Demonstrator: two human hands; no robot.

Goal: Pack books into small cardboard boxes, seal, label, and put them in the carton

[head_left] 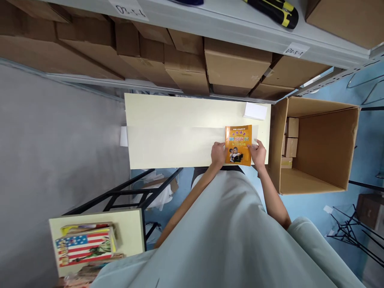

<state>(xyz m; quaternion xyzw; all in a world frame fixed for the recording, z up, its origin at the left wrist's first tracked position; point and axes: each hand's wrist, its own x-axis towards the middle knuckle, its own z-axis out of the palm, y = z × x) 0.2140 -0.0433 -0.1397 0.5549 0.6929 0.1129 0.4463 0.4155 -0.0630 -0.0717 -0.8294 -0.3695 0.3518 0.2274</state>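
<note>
An orange book with a printed cover lies face up near the right end of the long pale table. My left hand is closed at its left edge, fingertips on the cover's side. At the opposite edge, my right hand grips the book, thumb over the cover. A thin translucent sheet extends to the left from under the book, and a bit of it shows at the right. Behind the book is a white stack, perhaps paper or a small box.
A large open carton with several small boxes inside stands right of the table. Shelving with cardboard boxes runs along the back. At lower left, a smaller table bears books and magazines.
</note>
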